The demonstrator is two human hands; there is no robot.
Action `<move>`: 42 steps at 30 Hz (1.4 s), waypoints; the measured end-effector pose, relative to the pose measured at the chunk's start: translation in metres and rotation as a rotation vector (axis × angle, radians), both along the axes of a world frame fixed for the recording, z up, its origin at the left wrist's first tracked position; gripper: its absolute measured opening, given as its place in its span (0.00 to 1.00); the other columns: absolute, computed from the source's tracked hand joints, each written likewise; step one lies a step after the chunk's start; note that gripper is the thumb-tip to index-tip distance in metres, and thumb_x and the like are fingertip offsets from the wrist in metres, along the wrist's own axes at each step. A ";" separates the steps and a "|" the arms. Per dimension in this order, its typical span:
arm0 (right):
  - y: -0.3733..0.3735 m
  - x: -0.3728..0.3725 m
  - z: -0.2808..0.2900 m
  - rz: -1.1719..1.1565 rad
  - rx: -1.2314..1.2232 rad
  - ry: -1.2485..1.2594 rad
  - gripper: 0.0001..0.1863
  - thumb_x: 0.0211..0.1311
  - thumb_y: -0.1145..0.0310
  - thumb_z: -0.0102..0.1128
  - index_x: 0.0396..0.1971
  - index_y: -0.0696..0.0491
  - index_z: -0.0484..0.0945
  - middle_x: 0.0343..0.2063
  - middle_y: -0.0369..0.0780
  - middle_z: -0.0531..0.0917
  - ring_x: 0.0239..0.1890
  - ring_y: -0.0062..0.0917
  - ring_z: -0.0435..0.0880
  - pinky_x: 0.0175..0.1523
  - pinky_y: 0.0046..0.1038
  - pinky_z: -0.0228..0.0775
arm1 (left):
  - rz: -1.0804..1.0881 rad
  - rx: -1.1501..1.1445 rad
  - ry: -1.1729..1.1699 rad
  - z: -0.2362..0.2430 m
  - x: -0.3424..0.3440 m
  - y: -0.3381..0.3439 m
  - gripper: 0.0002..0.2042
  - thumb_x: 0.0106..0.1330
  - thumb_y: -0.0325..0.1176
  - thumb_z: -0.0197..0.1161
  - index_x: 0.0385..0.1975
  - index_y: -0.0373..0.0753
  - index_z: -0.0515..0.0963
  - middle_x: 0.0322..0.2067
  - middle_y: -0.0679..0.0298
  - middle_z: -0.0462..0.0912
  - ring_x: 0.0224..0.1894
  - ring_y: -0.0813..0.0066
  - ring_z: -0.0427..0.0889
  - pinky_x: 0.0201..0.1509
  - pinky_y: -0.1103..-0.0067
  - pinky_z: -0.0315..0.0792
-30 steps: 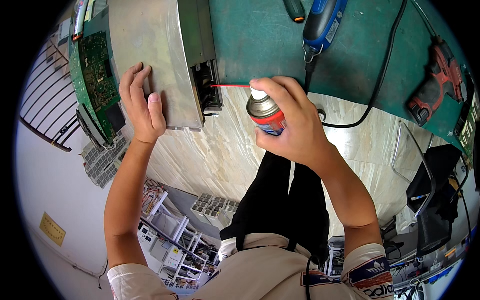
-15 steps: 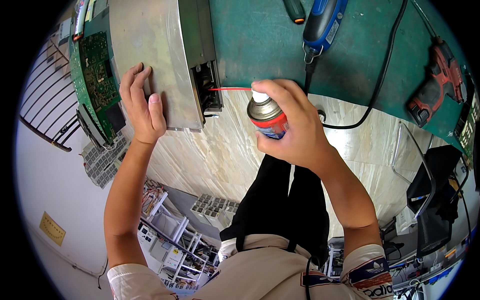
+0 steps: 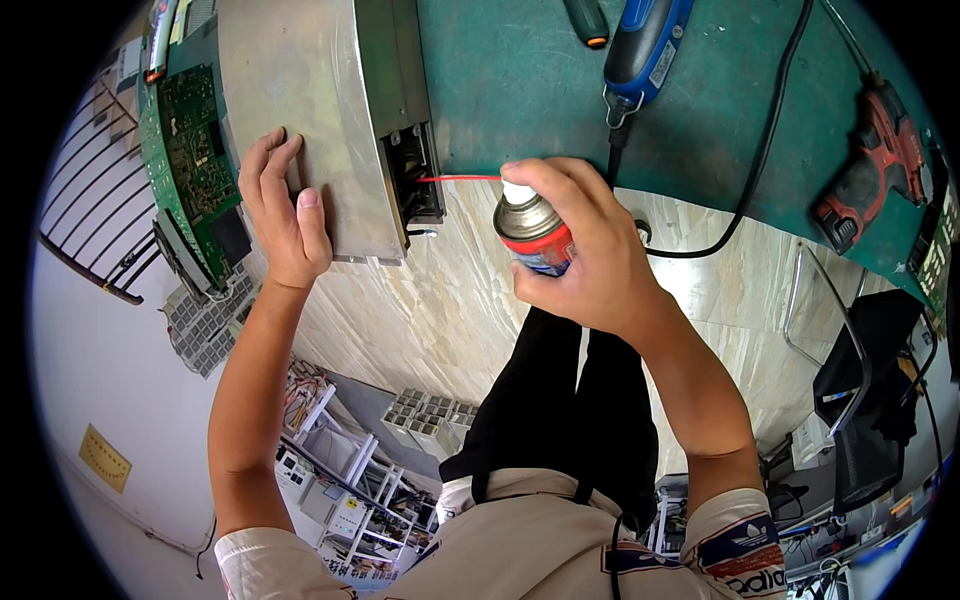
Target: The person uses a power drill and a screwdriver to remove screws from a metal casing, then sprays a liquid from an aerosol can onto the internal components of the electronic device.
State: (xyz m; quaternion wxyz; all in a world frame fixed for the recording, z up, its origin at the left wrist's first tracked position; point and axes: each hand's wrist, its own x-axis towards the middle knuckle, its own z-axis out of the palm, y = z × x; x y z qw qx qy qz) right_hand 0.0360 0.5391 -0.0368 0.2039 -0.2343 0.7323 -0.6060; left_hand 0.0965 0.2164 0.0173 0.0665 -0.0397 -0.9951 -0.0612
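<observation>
A large metal housing (image 3: 300,70) lies on the bench, and my left hand (image 3: 284,210) rests on its top near the front edge, fingers stretched out and thumb apart. In my right hand (image 3: 605,245) is a red spray can (image 3: 535,240) with a white nozzle, held upright with the index finger on top of the nozzle. A thin red straw (image 3: 458,178) runs left from the nozzle to the dark opening (image 3: 405,175) in the housing's right end. Whether its tip goes inside I cannot tell. No spray is visible.
On the green bench mat (image 3: 500,90) are a blue corded power tool (image 3: 645,50), a dark handle (image 3: 587,20) and a red-black cordless driver (image 3: 875,165). A black cable (image 3: 770,150) hangs past the bench edge. Green circuit boards (image 3: 190,150) stand left of the housing; a black chair (image 3: 865,400) stands right.
Almost nothing differs. The view has shifted very slightly, while both hands, the spray can and the straw keep their places.
</observation>
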 end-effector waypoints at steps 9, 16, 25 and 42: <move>0.000 0.000 -0.001 -0.005 0.000 0.010 0.40 0.38 0.73 0.70 0.60 0.41 0.72 0.45 0.44 0.75 0.36 0.40 0.82 0.40 0.38 0.79 | 0.000 0.016 0.008 0.000 0.000 0.001 0.25 0.71 0.41 0.44 0.59 0.29 0.71 0.62 0.45 0.68 0.66 0.48 0.64 0.71 0.61 0.57; 0.006 0.003 0.000 -0.011 0.003 -0.031 0.41 0.38 0.73 0.71 0.60 0.41 0.72 0.47 0.43 0.75 0.40 0.39 0.82 0.43 0.35 0.79 | 0.006 0.003 0.002 0.000 0.002 0.000 0.26 0.70 0.42 0.42 0.60 0.29 0.70 0.62 0.43 0.68 0.67 0.48 0.64 0.71 0.62 0.56; 0.019 0.035 -0.025 -0.202 -0.172 0.039 0.45 0.35 0.77 0.74 0.62 0.53 0.68 0.53 0.44 0.76 0.52 0.34 0.79 0.57 0.33 0.73 | -0.016 0.011 0.028 -0.001 -0.002 0.001 0.24 0.70 0.39 0.43 0.58 0.28 0.72 0.61 0.44 0.69 0.65 0.48 0.65 0.70 0.63 0.58; 0.019 0.139 -0.069 -0.595 -0.347 -0.085 0.46 0.36 0.74 0.73 0.63 0.59 0.64 0.50 0.47 0.76 0.49 0.33 0.79 0.56 0.32 0.72 | -0.065 0.006 0.081 -0.007 0.002 -0.006 0.24 0.74 0.40 0.42 0.58 0.29 0.72 0.61 0.47 0.72 0.67 0.53 0.67 0.72 0.66 0.56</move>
